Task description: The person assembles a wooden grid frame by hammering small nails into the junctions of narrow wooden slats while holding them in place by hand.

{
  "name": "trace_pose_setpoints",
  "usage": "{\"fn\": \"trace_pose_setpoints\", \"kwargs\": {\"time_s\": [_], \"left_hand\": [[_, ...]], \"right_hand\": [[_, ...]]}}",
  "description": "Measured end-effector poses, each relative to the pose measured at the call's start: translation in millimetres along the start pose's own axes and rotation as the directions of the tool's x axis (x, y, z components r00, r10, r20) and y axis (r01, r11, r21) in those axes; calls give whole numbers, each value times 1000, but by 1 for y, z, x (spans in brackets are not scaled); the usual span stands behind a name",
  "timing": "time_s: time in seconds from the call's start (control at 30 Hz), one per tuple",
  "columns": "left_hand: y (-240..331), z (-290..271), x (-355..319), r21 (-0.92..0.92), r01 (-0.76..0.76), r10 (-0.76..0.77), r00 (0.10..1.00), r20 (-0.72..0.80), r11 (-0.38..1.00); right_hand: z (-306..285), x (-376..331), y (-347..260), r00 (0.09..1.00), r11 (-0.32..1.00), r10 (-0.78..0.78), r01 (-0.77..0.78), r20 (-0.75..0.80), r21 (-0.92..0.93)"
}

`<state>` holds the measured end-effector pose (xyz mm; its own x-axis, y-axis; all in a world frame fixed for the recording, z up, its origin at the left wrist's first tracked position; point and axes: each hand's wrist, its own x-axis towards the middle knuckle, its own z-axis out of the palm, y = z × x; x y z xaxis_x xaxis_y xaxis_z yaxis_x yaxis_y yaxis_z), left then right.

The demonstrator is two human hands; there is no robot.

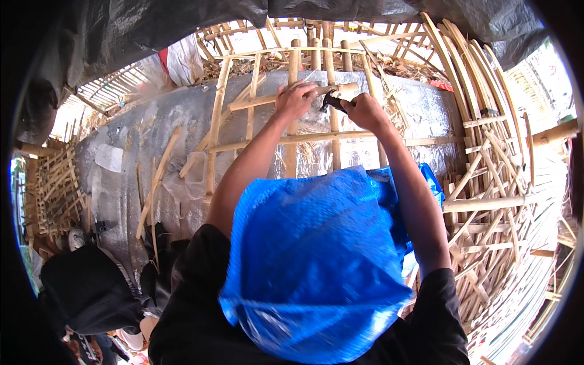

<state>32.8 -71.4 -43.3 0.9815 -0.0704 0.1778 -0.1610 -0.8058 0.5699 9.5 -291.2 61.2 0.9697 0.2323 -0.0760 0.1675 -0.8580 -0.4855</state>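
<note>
My right hand [367, 113] is closed around the handle of a hammer [333, 102], whose dark head rests at or just above a short crosswise bamboo strip [261, 101]. Just left of the head, my left hand [295, 100] grips that strip, its fingers bent over it. The strip lies across the upright slats of a bamboo frame [335, 146], over a grey, shiny plastic sheet [389, 109]. Whether a nail sits under the hammer is too small to tell.
Blue woven plastic [316, 255] covers the space between my forearms. Bamboo strips [486, 243] are piled on the right. At lower left is another person in black [91, 292]. Loose bamboo sticks [158, 182] lie on the sheet's left part. Dark plastic [164, 30] hangs overhead.
</note>
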Motion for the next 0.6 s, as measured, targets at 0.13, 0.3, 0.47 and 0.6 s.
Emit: {"fn": "trace_pose_setpoints", "kwargs": {"time_s": [0.13, 0.3, 0.47, 0.6], "left_hand": [[27, 3, 0, 29, 315, -316, 949, 21, 949], [29, 16, -6, 183, 187, -182, 982, -39, 965], [23, 16, -9, 174, 161, -143, 984, -108, 971], [25, 21, -11, 170, 108, -73, 978, -197, 980]], "right_hand": [[-34, 30, -9, 936, 997, 40, -17, 349, -70], [-75, 76, -28, 819, 986, 156, -97, 551, -135], [-85, 127, -62, 645, 937, 329, -134, 689, -322], [-91, 164, -74, 433, 896, 427, -84, 794, -436]]}}
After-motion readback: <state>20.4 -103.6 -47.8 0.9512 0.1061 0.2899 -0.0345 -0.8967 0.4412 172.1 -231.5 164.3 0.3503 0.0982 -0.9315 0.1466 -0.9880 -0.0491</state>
